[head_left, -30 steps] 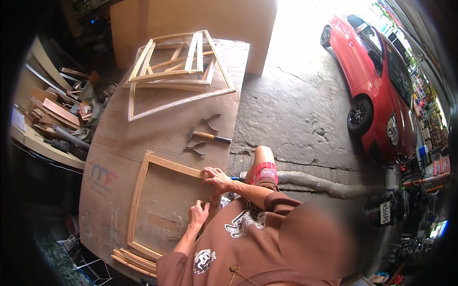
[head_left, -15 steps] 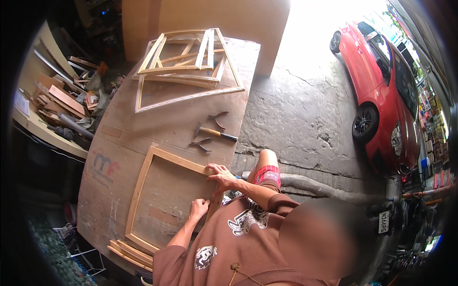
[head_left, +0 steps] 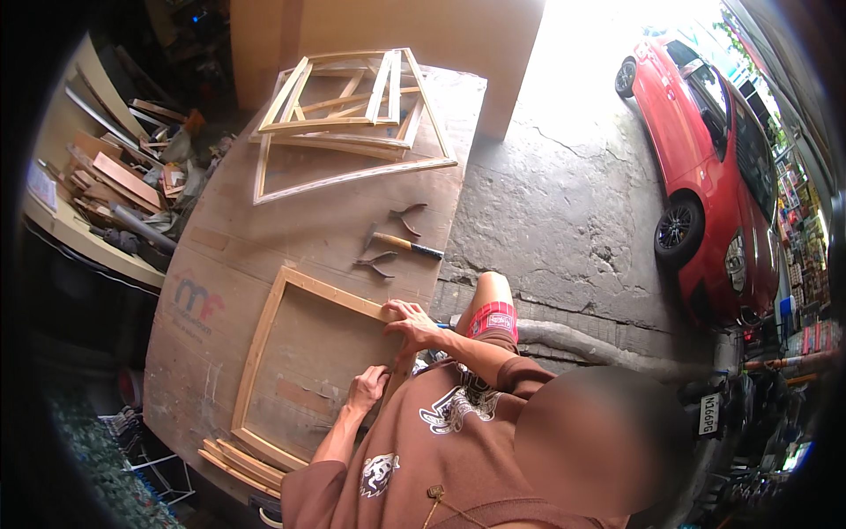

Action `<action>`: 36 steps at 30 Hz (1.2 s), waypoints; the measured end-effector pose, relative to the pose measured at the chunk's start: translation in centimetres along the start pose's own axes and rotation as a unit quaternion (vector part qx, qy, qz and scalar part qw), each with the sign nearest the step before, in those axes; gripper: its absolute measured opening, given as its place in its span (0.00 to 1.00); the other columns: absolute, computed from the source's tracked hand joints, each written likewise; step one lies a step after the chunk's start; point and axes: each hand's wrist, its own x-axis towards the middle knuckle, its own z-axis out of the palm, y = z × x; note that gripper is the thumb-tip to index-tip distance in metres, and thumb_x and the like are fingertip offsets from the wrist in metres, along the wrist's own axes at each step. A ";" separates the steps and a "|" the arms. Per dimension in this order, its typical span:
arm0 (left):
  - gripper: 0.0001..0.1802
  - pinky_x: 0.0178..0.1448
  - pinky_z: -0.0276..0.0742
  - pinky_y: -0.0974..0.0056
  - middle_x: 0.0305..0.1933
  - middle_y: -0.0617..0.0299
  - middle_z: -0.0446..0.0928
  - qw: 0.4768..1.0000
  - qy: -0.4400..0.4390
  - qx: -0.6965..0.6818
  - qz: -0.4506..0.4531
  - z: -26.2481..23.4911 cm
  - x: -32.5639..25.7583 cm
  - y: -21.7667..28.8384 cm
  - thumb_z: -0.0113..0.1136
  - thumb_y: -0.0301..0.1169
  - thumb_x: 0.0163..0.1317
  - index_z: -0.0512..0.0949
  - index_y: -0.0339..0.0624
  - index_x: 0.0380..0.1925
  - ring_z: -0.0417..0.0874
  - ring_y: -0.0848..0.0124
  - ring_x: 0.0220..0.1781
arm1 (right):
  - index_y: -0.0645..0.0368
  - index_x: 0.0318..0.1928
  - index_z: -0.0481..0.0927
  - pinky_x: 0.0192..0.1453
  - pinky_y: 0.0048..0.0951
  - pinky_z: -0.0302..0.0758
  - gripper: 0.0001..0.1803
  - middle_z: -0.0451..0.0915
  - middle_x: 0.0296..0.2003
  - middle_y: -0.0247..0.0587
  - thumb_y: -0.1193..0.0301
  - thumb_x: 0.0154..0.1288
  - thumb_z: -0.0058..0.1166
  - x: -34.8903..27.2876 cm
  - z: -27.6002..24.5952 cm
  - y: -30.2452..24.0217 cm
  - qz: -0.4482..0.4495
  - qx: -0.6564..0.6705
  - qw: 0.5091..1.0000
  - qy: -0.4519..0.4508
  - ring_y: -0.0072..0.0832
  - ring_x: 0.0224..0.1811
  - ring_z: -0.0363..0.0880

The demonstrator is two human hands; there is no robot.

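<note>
A square wooden frame [head_left: 264,353] lies flat on a brown cardboard sheet [head_left: 220,256]. My right hand [head_left: 412,323] rests with fingers spread on the frame's far right corner. My left hand [head_left: 366,388] is closed around the frame's near right bar, lower down. My bent knee in red patterned shorts [head_left: 492,317] is just right of the corner.
A hammer [head_left: 401,244] and two pliers [head_left: 407,213] [head_left: 377,262] lie on the cardboard beyond the frame. Stacked wooden frames [head_left: 352,115] sit at the far end. Loose wooden strips [head_left: 238,463] lie by the near edge. Scrap wood [head_left: 115,181] is piled left; a red car [head_left: 714,167] is parked right.
The view has shifted a little. Both hands stay on the same corner and bar of the frame.
</note>
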 end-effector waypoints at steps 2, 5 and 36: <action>0.09 0.39 0.79 0.52 0.37 0.48 0.81 0.999 -0.026 0.026 -0.011 0.0 0.1 -0.2 0.56 0.31 0.62 0.80 0.41 0.39 0.83 0.49 0.37 | 0.42 0.46 0.83 0.69 0.49 0.53 0.38 0.59 0.65 0.47 0.49 0.25 0.74 -0.1 0.1 0.0 -0.004 0.001 1.000 0.003 0.47 0.71 0.51; 0.11 0.38 0.79 0.53 0.33 0.46 0.81 0.987 -0.099 0.066 -0.105 -0.2 1.6 0.0 0.55 0.35 0.62 0.81 0.40 0.34 0.83 0.49 0.38 | 0.42 0.47 0.82 0.69 0.51 0.53 0.38 0.58 0.65 0.47 0.50 0.26 0.75 -0.1 0.2 -0.1 0.001 0.010 1.000 -0.008 0.49 0.72 0.50; 0.13 0.35 0.78 0.60 0.24 0.52 0.81 0.951 -0.106 -0.045 -0.288 1.3 1.9 -1.6 0.64 0.37 0.55 0.81 0.36 0.31 0.85 0.64 0.29 | 0.41 0.46 0.83 0.69 0.52 0.52 0.37 0.59 0.64 0.46 0.48 0.28 0.74 0.1 0.5 -0.4 0.010 0.004 1.000 0.009 0.49 0.72 0.50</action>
